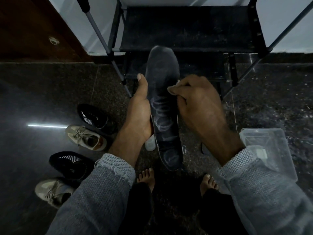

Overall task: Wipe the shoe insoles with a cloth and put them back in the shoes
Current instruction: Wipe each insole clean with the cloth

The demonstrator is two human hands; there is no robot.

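Note:
A long dark grey insole (163, 102) is held up in the middle of the view, toe end pointing away from me. My left hand (139, 111) grips its left edge, thumb along the side. My right hand (201, 106) is closed at the insole's right edge, and a small pale bit of cloth (177, 82) shows above its fingers. Two black shoes with white stripes (94, 117) (71, 162) and two beige laced shoes (86, 138) (54, 190) lie on the floor at the left. A white shoe toe (150, 144) shows under my left wrist.
A black metal shoe rack (189, 28) stands straight ahead. A clear plastic box (269, 146) sits on the dark granite floor (33, 92) at the right. My bare feet (146, 177) are below the insole. A brown wooden door (30, 28) is at the upper left.

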